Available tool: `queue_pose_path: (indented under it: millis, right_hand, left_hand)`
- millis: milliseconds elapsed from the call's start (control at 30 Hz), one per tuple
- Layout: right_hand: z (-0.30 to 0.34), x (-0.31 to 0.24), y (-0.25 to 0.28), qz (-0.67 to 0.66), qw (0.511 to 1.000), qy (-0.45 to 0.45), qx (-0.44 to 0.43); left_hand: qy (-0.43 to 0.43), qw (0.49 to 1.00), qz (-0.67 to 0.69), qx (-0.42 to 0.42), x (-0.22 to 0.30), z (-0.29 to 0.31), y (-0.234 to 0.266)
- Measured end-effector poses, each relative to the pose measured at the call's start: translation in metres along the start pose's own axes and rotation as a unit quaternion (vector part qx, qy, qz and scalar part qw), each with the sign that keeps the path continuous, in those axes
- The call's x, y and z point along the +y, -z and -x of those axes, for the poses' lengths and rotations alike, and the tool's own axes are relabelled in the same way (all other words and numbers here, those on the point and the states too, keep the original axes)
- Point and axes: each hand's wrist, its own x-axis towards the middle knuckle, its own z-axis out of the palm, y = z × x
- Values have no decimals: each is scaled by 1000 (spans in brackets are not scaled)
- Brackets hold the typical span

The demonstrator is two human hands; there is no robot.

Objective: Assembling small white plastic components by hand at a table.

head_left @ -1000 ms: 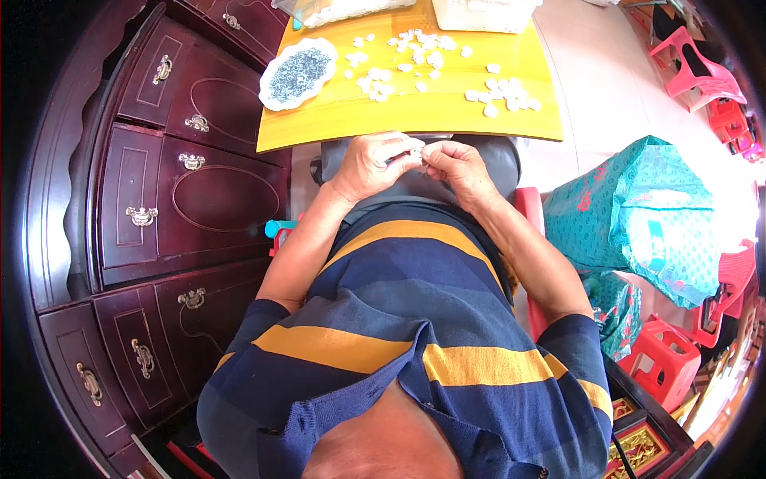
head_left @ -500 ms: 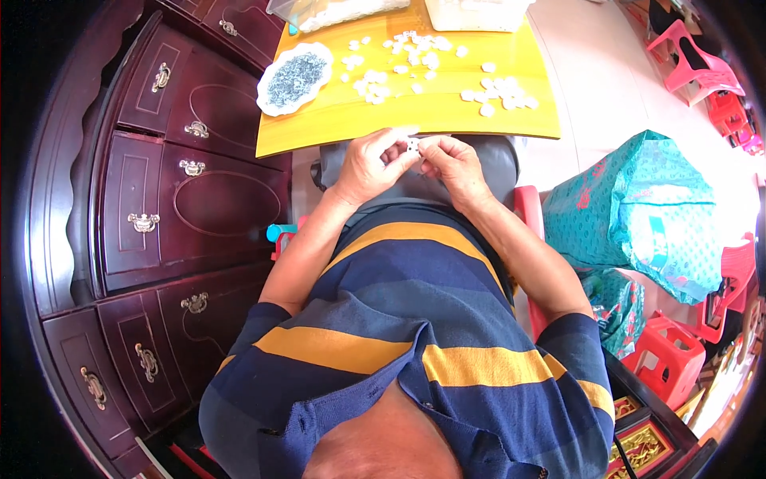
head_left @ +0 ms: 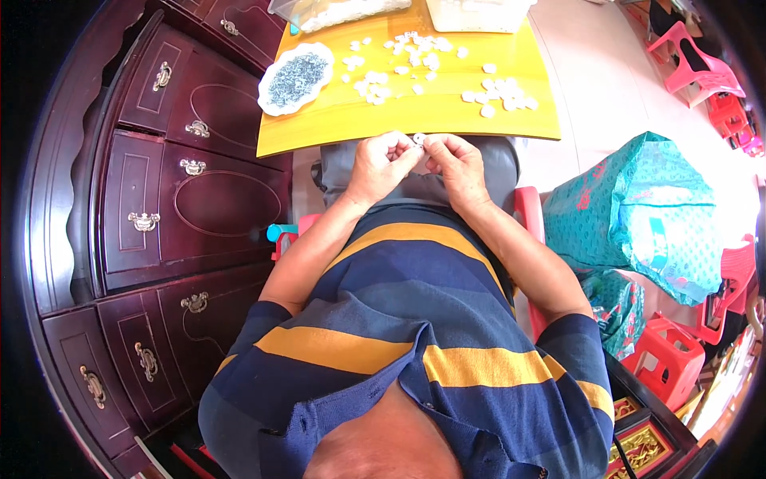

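Observation:
Just off the near edge of a yellow table (head_left: 447, 128), over my lap, both hands meet at a small white plastic piece (head_left: 418, 139) with a dark spot on it. My left hand (head_left: 378, 166) pinches it between thumb and forefinger. From the other side, my right hand (head_left: 458, 166) has its fingertips closed on the same piece. Many small white pieces (head_left: 415, 57) lie scattered on the table, with another cluster (head_left: 501, 94) at the right. A white scalloped dish (head_left: 263, 96) at the left holds a heap of small dark grey parts (head_left: 295, 80).
A clear bin (head_left: 279, 11) of white pieces and a white tub (head_left: 475, 17) stand at the table's far edge. Dark wooden cabinets (head_left: 215, 199) line the left. To my right are a large teal bag (head_left: 630, 215) and red plastic stools (head_left: 670, 359).
My hands have shifted slightly and turned the small white piece between the fingertips, so a different side of it shows. The things on the table look the same.

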Motion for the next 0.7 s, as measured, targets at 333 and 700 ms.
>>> queue_pose_path:
  millis: [333,700]
  right_hand:
    - [0,3,2,1,1000,-4,-13]
    - [-1,-1,4,20,999,-10,-28]
  left_hand:
    - [22,999,18,-18,1,0,3]
    - [67,996,55,-17,13,-1,4]
